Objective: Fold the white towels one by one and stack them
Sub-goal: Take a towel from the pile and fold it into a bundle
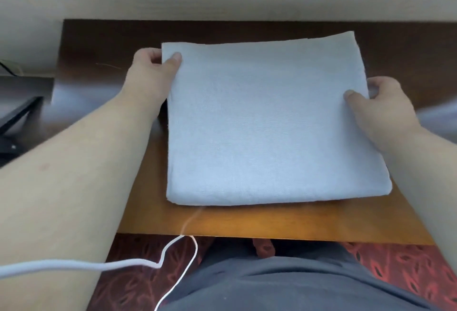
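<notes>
Towel: folded towel [269, 122] lies flat on the table [247, 221], near edge thick and rounded; a loose thread hangs from it
Left hand: left hand [150, 73] pinches the far-left corner; thumb on top, fingers curled under
Right hand: right hand [380, 110] grips the right edge; thumb on top, fingers tucked beneath
Risk: lifting by two points only, layers could sag and slip apart; uneven pull would skew the fold
Cable: white cable [103, 265] near the lap; could snag an arm

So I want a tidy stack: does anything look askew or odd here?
Slightly. The folded towel sits a little turned against the table edge, and a loose thread trails from its near edge. Left hand pinches the far left corner, right hand the right edge.
</notes>
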Available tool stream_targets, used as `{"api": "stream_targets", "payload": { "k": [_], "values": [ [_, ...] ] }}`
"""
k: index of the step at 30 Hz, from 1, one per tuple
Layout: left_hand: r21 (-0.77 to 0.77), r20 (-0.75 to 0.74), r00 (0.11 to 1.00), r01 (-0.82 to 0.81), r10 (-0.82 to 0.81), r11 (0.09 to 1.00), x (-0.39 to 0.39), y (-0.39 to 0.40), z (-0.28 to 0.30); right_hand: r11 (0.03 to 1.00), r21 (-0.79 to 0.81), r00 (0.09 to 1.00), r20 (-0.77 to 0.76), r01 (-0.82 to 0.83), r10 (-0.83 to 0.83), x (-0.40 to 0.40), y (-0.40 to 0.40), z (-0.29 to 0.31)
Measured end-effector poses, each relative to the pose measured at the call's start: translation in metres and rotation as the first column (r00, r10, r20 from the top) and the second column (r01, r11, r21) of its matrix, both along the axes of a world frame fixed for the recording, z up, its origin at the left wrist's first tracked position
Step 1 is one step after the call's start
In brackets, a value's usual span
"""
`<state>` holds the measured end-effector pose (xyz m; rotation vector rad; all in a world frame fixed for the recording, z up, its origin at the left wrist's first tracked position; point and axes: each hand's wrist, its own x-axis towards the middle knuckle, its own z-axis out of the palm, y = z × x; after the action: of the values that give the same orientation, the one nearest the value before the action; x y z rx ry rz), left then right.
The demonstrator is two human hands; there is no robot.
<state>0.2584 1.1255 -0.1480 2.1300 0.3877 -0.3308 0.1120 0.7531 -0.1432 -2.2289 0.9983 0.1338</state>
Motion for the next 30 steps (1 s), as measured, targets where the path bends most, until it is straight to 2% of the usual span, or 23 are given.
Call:
{"api": "stream_targets", "payload": {
  "k": [3,6,11,13,16,19,20,22,23,24,26,27,28,30],
  "values": [
    [-0.027,0.014,0.997,-0.077,0.078,0.997,-0.001,-0.008,-0.002,0.998,-0.051,0.999,-0.043,-0.022,0.020,-0.006,0.001,-0.002],
    [-0.015,-0.141,0.986,-0.097,0.094,0.995,-0.006,-0.005,-0.001,0.998,-0.057,0.995,-0.099,-0.024,0.018,-0.011,-0.002,0.000],
    [0.018,-0.242,0.966,0.101,-0.094,0.995,-0.033,0.018,-0.007,0.996,-0.088,0.989,-0.150,-0.017,0.003,-0.058,0.003,-0.001],
    [0.044,-0.231,0.964,0.149,-0.135,0.988,-0.041,0.021,-0.012,0.992,-0.118,0.987,-0.160,-0.037,0.018,-0.077,0.006,-0.007],
    [0.073,-0.186,0.980,0.089,-0.074,0.993,-0.051,0.017,-0.012,0.985,-0.159,0.988,-0.151,-0.061,0.037,-0.092,0.010,-0.016],
    [0.161,-0.134,0.991,0.032,-0.011,0.986,-0.068,0.009,-0.003,0.993,-0.120,0.994,-0.107,-0.013,0.000,-0.094,0.014,-0.016],
    [0.244,-0.067,0.998,0.038,-0.022,0.969,-0.077,0.006,0.003,0.994,-0.104,0.997,-0.072,0.023,-0.031,-0.094,0.018,-0.013],
    [0.448,0.138,0.969,0.123,-0.204,0.885,-0.101,-0.001,0.010,0.971,-0.239,1.000,0.001,-0.023,0.024,-0.096,0.031,-0.008],
    [0.501,0.189,0.911,0.231,-0.366,0.834,-0.115,-0.008,0.010,0.924,-0.356,0.989,0.006,-0.138,0.150,-0.098,0.039,-0.006],
    [0.536,0.168,0.828,0.378,-0.535,0.755,-0.129,-0.014,0.007,0.843,-0.440,0.945,-0.043,-0.310,0.325,-0.101,0.045,-0.006],
    [0.568,0.008,0.674,0.605,-0.739,0.558,-0.155,-0.023,-0.004,0.648,-0.427,0.770,-0.237,-0.631,0.593,-0.109,0.049,-0.008],
    [0.580,-0.074,0.634,0.655,-0.770,0.484,-0.166,-0.024,-0.010,0.618,-0.372,0.720,-0.316,-0.693,0.618,-0.114,0.046,-0.009],
    [0.597,-0.125,0.620,0.671,-0.774,0.440,-0.174,-0.023,-0.014,0.650,-0.325,0.725,-0.352,-0.687,0.591,-0.117,0.043,-0.010],
    [0.620,-0.150,0.650,0.649,-0.745,0.441,-0.179,-0.025,-0.014,0.711,-0.333,0.780,-0.365,-0.619,0.508,-0.117,0.040,-0.006]
  ]
}}
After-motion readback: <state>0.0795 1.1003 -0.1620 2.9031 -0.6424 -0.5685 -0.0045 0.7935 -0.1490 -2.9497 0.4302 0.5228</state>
